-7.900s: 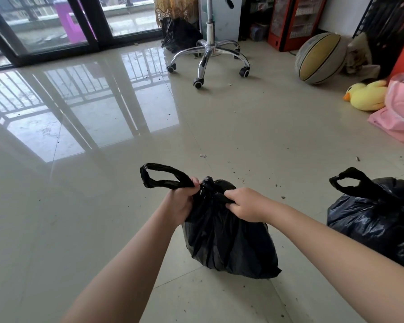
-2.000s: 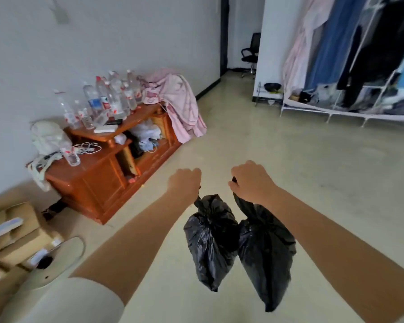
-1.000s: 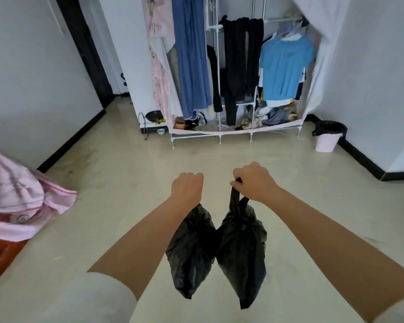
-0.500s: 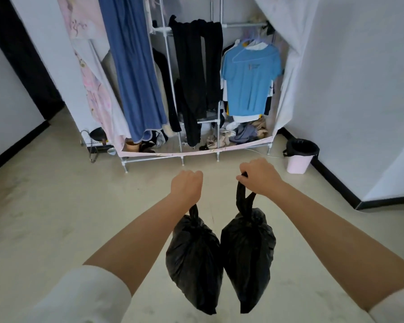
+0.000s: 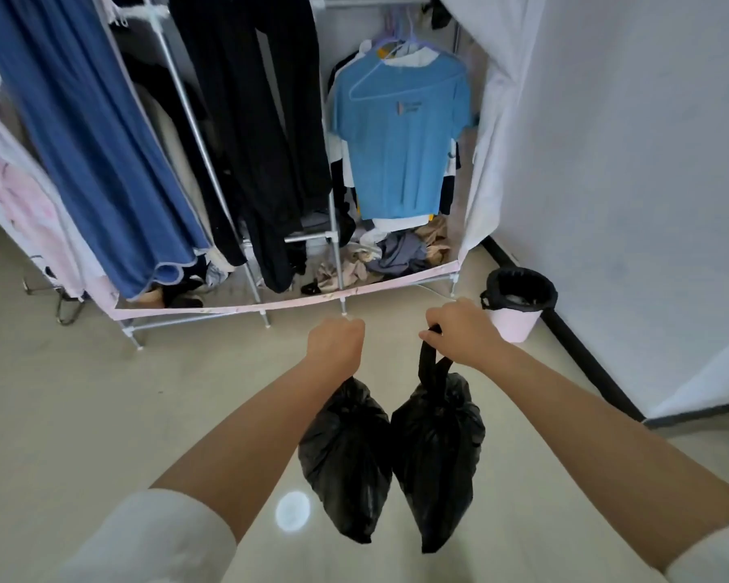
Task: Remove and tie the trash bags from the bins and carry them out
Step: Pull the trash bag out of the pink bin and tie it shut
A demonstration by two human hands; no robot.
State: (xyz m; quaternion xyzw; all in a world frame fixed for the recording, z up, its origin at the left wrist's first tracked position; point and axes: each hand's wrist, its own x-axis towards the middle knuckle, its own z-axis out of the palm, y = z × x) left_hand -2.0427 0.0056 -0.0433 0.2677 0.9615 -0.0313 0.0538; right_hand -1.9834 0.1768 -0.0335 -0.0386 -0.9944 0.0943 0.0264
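Observation:
Two tied black trash bags hang side by side in front of me, clear of the floor. My left hand (image 5: 335,342) grips the top of the left trash bag (image 5: 346,460). My right hand (image 5: 459,330) grips the handle loops of the right trash bag (image 5: 436,464). A small pink bin (image 5: 516,326) lined with a black bag (image 5: 520,288) stands by the white wall, just beyond my right hand.
An open clothes rack (image 5: 245,305) with hanging blue, black and light-blue garments fills the view ahead, with a pile of clothes on its bottom shelf. A white wall (image 5: 632,162) with a black skirting runs along the right. Pale floor (image 5: 81,414) lies to my left.
I have come closer to the clothes rack and the pink bin; both fill more of the view. Both hands hold the same bags in the same way.

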